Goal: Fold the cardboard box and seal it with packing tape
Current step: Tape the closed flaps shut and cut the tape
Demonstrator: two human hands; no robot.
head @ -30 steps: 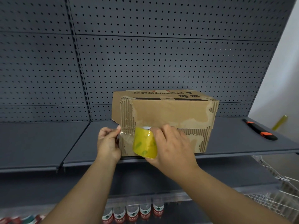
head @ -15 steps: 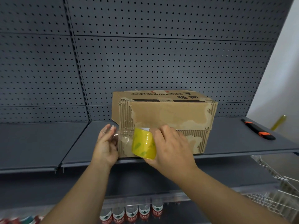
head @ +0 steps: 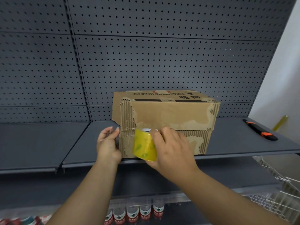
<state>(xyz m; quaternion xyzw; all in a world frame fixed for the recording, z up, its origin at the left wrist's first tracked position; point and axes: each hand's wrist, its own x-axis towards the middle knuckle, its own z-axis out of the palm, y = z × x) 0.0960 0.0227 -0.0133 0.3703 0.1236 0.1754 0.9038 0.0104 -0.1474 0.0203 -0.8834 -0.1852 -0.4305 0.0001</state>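
Box (head: 170, 114), one, touched by left hand (head: 107, 143); tape roll (head: 144, 146), one, in right hand (head: 173, 150).

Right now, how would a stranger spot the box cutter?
Start at the grey shelf holding the cardboard box. Look right of the box, near the shelf's end: the box cutter lies flat there. It is black with orange patches, unlike the yellow tape roll.
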